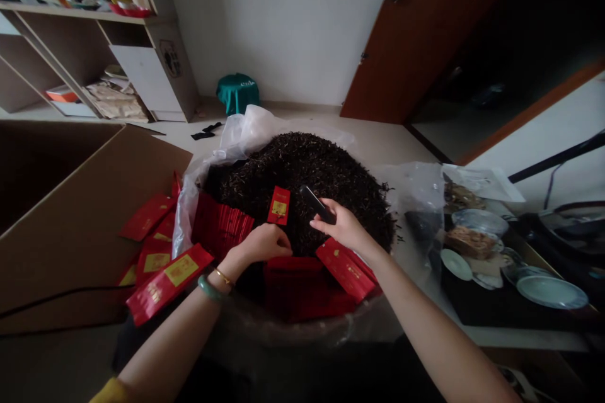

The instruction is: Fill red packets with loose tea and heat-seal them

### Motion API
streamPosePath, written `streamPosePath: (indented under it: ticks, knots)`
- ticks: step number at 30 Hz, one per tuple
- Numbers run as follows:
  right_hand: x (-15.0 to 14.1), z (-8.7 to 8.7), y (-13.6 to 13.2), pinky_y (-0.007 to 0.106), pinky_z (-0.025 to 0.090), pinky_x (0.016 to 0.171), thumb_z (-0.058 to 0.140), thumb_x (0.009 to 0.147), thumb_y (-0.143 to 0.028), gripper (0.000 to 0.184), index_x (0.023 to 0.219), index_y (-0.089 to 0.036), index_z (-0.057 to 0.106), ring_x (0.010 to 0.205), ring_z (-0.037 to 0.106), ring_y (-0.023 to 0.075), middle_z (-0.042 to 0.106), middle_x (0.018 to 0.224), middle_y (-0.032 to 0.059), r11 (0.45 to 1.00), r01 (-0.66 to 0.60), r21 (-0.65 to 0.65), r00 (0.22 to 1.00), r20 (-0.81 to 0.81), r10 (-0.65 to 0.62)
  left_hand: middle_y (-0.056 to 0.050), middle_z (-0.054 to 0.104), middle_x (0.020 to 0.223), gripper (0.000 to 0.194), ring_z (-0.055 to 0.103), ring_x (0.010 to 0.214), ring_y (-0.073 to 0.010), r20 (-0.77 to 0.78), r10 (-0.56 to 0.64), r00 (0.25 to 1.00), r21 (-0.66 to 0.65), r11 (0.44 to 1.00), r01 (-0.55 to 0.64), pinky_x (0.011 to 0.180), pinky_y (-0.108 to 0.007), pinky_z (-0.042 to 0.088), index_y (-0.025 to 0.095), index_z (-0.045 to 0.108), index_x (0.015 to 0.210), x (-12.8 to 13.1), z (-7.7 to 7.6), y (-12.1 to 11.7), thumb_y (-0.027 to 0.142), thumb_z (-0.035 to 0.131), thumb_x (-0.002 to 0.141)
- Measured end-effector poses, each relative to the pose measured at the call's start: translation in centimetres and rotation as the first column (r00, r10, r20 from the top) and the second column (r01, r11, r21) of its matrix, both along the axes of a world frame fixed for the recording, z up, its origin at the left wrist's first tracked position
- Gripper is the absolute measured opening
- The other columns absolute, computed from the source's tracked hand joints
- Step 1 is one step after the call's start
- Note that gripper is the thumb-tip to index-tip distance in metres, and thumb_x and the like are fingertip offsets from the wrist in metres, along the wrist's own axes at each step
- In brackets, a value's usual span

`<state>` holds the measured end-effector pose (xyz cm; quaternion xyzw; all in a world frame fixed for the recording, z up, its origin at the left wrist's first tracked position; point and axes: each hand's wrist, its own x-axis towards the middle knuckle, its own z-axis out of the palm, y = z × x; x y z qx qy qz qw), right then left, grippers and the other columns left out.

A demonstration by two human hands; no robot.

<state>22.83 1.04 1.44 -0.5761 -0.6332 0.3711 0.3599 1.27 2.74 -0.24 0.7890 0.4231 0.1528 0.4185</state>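
A large heap of dark, dry, loose leaf [312, 164], which looks like tea, lies in a clear plastic bag [186, 201]. My right hand [347, 223] grips a slim black tool with a rounded end [316, 203] above the heap. My left hand [265, 242] is closed, fingers curled down; what they pinch is hidden. Just beyond its knuckles is a red packet with a gold label [280, 206]. Below its fingertips lie dark red packets [307, 289]. A tight row of red packets [222, 223] is left of it. Another red packet [345, 267] lies under my right wrist.
An open cardboard box [94, 214] stands at left, with loose red packets [155, 261] beside it. On the right, a low table [501, 318] carries a lidded clear container [477, 230] and dishes [551, 289]. Behind are a teal covered stool [239, 93], shelves [155, 75] and a door [416, 31].
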Motion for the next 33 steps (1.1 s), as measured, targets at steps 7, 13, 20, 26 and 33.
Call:
streamPosePath:
  ticks: [7,13,20,26,33]
  knots:
    - [0.3,-0.5,0.1,0.032,0.049,0.079,0.072,0.068,-0.03,0.043,0.107,-0.022,0.057,0.08,0.066,0.0175,0.07,0.085,0.0008,1.0,-0.001,-0.026,0.994,0.106,0.003,-0.002,0.074,0.081,0.021,0.066,0.073,-0.0179,-0.451,-0.1,0.887,0.039,0.99,0.132,0.064,-0.023,0.044,0.027,0.076,0.083,0.5,-0.2,-0.4,0.034,0.058,0.076]
    - [0.3,-0.6,0.1,0.035,0.05,0.083,0.073,0.068,-0.031,0.051,0.114,-0.021,0.055,0.086,0.067,0.0198,0.071,0.089,0.0035,0.999,-0.003,-0.039,0.989,0.146,0.009,-0.001,0.073,0.081,0.02,0.066,0.075,-0.0193,-0.493,-0.112,0.863,0.108,0.976,0.188,0.064,-0.023,0.044,0.027,0.075,0.081,0.6,0.1,-0.5,0.021,0.059,0.071]
    - [0.2,-0.4,0.1,0.036,0.05,0.083,0.072,0.068,-0.029,0.05,0.114,-0.019,0.055,0.089,0.066,0.0209,0.07,0.092,0.0051,0.999,-0.011,-0.031,0.985,0.17,0.016,-0.003,0.072,0.085,0.019,0.064,0.077,-0.0176,-0.408,-0.205,0.89,0.183,0.936,0.3,0.068,-0.023,0.044,0.022,0.073,0.084,0.9,-0.1,-0.7,0.02,0.055,0.079]
    - [0.1,-0.2,0.0,0.035,0.05,0.081,0.071,0.069,-0.03,0.048,0.113,-0.02,0.055,0.088,0.066,0.0205,0.07,0.091,0.004,1.0,-0.019,-0.024,0.985,0.173,0.023,-0.001,0.067,0.08,0.009,0.06,0.072,-0.0141,-0.403,-0.269,0.875,0.205,0.905,0.373,0.061,-0.02,0.041,0.022,0.071,0.08,1.0,0.2,-1.1,0.025,0.066,0.073]
    - [0.2,-0.6,0.0,0.035,0.051,0.081,0.071,0.069,-0.03,0.048,0.113,-0.02,0.055,0.087,0.066,0.0209,0.069,0.094,0.0046,1.0,-0.025,-0.011,0.988,0.153,0.026,-0.004,0.067,0.089,0.014,0.064,0.081,-0.0187,-0.49,-0.232,0.84,0.239,0.891,0.386,0.067,-0.024,0.046,0.02,0.069,0.085,1.3,0.5,-1.9,0.017,0.06,0.076]
